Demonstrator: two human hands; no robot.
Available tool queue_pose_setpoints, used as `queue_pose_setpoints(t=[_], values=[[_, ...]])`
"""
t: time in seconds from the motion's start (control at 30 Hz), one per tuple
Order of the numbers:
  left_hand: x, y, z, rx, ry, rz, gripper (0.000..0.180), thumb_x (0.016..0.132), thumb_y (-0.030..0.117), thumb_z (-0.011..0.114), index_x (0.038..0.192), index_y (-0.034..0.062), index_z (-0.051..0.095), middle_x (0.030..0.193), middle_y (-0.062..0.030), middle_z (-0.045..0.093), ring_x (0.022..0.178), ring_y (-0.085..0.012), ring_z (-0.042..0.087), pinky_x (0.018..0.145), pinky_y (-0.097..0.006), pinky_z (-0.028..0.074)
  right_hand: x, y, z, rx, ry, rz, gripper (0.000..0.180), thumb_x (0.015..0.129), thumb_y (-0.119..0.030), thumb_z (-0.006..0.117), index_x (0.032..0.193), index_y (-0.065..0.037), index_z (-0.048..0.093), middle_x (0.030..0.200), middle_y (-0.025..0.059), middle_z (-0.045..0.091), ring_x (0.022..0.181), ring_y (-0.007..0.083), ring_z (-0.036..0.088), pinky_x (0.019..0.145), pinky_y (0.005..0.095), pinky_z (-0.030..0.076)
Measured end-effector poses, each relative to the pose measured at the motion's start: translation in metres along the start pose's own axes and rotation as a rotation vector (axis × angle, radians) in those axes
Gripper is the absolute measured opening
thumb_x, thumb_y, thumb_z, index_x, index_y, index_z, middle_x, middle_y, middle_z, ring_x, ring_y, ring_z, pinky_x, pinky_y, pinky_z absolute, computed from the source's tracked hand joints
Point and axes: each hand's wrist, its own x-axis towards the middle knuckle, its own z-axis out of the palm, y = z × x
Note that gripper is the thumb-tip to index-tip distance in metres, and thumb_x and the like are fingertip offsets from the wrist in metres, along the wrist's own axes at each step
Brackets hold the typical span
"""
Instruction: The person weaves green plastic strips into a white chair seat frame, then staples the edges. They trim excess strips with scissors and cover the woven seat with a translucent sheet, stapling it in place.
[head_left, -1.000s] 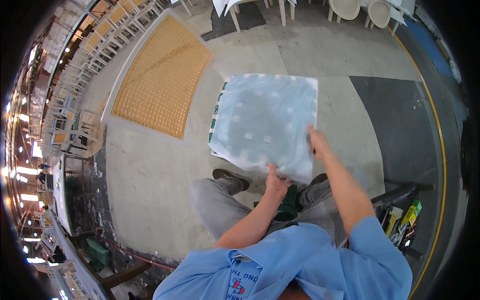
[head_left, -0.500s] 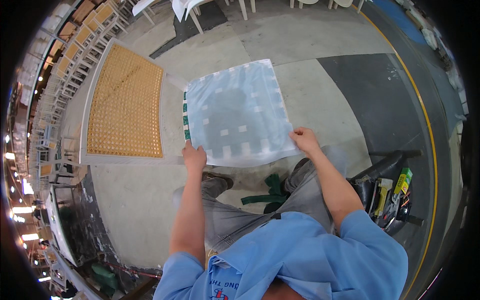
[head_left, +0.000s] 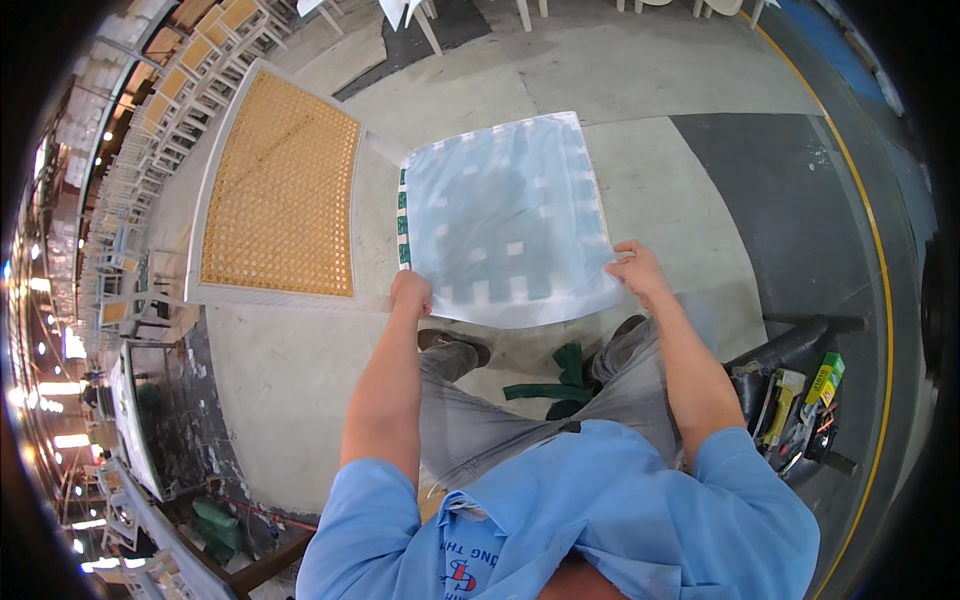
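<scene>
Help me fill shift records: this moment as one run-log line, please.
translucent sheet: spread out; left hand: gripping near-left corner; right hand: at right edge; green strips: along left edge; cane panel: left of sheet

Grey floor [head_left: 290, 400] (green strips [head_left: 545, 391] on it)

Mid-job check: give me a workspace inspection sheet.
Surface: grey floor with dark patches.
Job's things: translucent sheet over green webbing; cane panel to its left.
Clutter: green strips between the feet; yellow tool and green-yellow box at right.
Grips: left grip closed at the sheet's near left corner; right grip at its near right corner, hold unclear.
Cables: red line, lower left, perhaps cable or hose.
Surroundings: rows of chairs, upper left; yellow floor line, right.
</scene>
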Motion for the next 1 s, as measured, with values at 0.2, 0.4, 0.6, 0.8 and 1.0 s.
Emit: queue_pose_setpoints(t=[0.2,0.4,0.6,0.8,1.0], values=[[-0.007,0.0,0.014,-0.039,0.278,0.095,0.011,0.083,-0.001,0.059,0.084,-0.0076,0.067,0.073,-0.0247,0.069,0.075,-0.0324,0.075,0.059,-0.043,0.06,0.0,-0.004,-0.007,0.04,-0.049,0.02,0.053,0.08,-0.003,0.077,0.129,-0.004,0.056,0.101,0.0123,0.067,0.091,0.0204,0.063,0.078,0.0345,0.051],[-0.002,-0.013,0.019,0.241,0.35,0.205,0.011,0.081,0.002,0.062,0.082,-0.0066,0.068,0.076,-0.0245,0.071,0.077,-0.0354,0.074,0.062,-0.039,0.06,-0.003,0.001,-0.003,0.043,-0.035,0.037,0.053,0.079,0.0,0.078,0.127,-0.005,0.057,0.099,0.0124,0.067,0.09,0.0212,0.064,0.078,0.0345,0.05],[-0.001,-0.001,-0.018,-0.005,0.124,0.084,0.017,0.081,0.008,0.062,0.074,-0.0071,0.069,0.071,-0.022,0.07,0.06,-0.0313,0.071,0.061,-0.039,0.059,-0.002,-0.008,-0.01,0.072,-0.089,0.078,0.051,0.08,-0.002,0.078,0.127,-0.007,0.059,0.1,0.0116,0.066,0.091,0.0196,0.063,0.076,0.0332,0.05],[-0.015,0.002,-0.045,-0.208,0.085,0.211,0.017,0.081,0.011,0.066,0.078,-0.0051,0.065,0.062,-0.0098,0.06,0.046,-0.0185,0.058,0.039,-0.036,0.046,-0.004,-0.018,-0.017,0.244,-0.127,0.13,0.047,0.085,-0.001,0.074,0.129,-0.008,0.059,0.098,0.0092,0.063,0.084,0.015,0.06,0.066,0.0279,0.046],[-0.022,0.013,-0.064,-0.416,0.101,0.255,0.02,0.092,0.023,0.07,0.087,0.0036,0.066,0.067,-0.0045,0.062,0.048,-0.0149,0.053,0.043,-0.033,0.05,0.005,-0.024,-0.021,0.427,-0.124,0.109,0.046,0.091,0.002,0.066,0.134,-0.008,0.053,0.095,0.0086,0.063,0.066,0.0111,0.058,0.047,0.0251,0.036]])
